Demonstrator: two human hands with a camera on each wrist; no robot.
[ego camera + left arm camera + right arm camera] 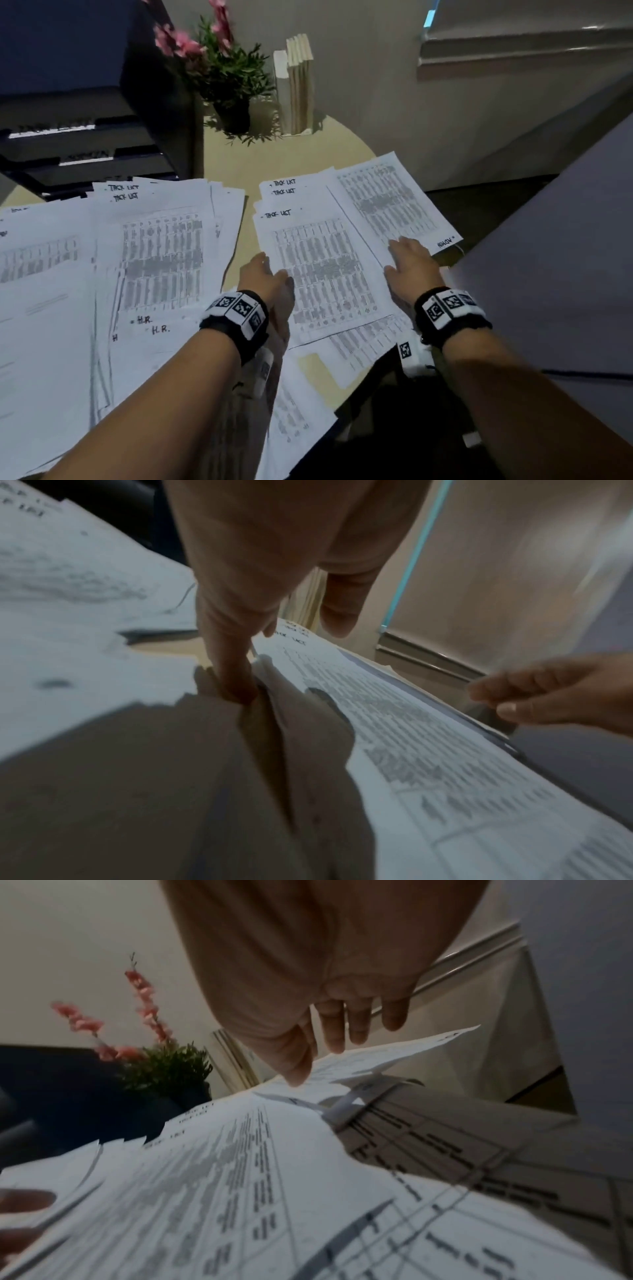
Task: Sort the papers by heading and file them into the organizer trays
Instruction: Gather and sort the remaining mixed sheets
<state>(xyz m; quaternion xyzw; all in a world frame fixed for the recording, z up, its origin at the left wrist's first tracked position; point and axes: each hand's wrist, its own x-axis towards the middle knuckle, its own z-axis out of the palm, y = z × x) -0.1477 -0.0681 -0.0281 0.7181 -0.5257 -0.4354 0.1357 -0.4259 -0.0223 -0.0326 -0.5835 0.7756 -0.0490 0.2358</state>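
Nearest, both hands bracket the small stack of task-list sheets point(318, 260) on the right half of the round table point(236, 171), probably to square its edges before filing. The left hand point(265, 277) curls at the stack's left edge, fingers tucked under the paper and thumb over the top, so it grips the sheets. The right hand point(409, 263) lies flat with fingers straight, pressing the stack's right edge, holding nothing. The sheets are white, printed with grey tables, handwritten "TASK LIST" at their far ends. Left, a looser pile point(102, 274) shows "H.R." headings. Farther left stands the dark organizer point(85, 137).
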